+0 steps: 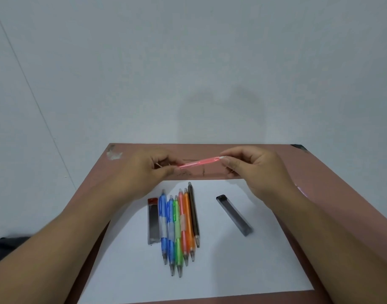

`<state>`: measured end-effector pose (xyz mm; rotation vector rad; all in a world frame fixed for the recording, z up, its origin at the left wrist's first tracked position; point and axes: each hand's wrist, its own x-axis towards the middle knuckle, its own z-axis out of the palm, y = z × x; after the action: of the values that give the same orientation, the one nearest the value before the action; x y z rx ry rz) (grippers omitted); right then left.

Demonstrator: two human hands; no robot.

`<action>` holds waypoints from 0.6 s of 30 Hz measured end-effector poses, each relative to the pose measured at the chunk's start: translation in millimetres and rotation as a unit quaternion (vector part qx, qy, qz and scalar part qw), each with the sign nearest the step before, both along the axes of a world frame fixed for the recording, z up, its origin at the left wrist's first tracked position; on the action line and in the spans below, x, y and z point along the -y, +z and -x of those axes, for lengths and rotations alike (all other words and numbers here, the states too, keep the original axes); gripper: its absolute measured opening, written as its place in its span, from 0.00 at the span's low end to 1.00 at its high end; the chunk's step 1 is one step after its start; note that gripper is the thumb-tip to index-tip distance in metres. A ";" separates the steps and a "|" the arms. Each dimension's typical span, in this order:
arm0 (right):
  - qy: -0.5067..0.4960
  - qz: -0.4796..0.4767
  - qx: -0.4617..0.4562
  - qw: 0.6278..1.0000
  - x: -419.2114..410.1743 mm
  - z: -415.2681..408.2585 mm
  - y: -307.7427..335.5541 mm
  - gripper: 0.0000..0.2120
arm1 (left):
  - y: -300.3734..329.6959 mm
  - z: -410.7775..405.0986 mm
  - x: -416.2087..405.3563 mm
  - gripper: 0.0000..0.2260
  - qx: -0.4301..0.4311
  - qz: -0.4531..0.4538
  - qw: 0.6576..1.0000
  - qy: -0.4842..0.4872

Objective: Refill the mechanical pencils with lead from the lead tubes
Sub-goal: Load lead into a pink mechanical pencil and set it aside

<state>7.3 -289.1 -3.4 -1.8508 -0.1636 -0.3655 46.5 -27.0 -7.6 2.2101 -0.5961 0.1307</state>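
Pink pencil (200,161) held level above the table's (319,194) far edge. Left hand (148,170) pinches its tip end; right hand (251,165) pinches the white cap end. Six more pencils (179,224) and two lead tubes (153,220) lie on white paper (243,266). Judgement: barrel light, stiff, slick; grip mid-barrel. Leads likely brittle; handle them gently.

Left hand (153,166) and right hand (251,165) pinch a pink pencil (200,161) above the table (275,189).
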 end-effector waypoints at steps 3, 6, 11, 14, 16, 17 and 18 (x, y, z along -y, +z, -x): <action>-0.015 -0.009 -0.001 1.000 6.2 -3.1 -2.5 0.09 | -2.0 -2.8 -4.8 0.10 0.031 -0.022 0.999 0.025; -0.017 0.126 -0.014 0.992 12.8 -6.1 -5.6 0.09 | -3.4 -5.4 -10.8 0.10 0.059 -0.025 0.997 0.051; 0.007 0.365 -0.017 0.931 12.6 -8.3 -6.9 0.07 | -4.1 -8.2 -16.0 0.11 0.068 -0.023 0.996 0.059; 0.033 0.427 -0.044 0.903 11.7 -9.1 -8.3 0.07 | -4.2 -7.5 -15.2 0.10 0.079 -0.035 0.994 0.060; 0.040 0.444 -0.050 0.894 10.2 -8.5 -9.9 0.06 | -4.1 -6.9 -13.9 0.10 0.078 -0.041 0.994 0.058; 0.041 0.446 -0.049 0.893 9.2 -8.2 -10.3 0.06 | -4.1 -6.7 -13.3 0.10 0.078 -0.042 0.995 0.055; 0.041 0.444 -0.048 0.894 8.6 -8.2 -10.8 0.06 | -3.9 -6.7 -12.7 0.10 0.078 -0.044 0.995 0.052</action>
<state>15.5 -297.6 -14.2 -2.7508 -0.3868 -0.1332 53.2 -14.3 -11.5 2.3317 -0.5817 0.3408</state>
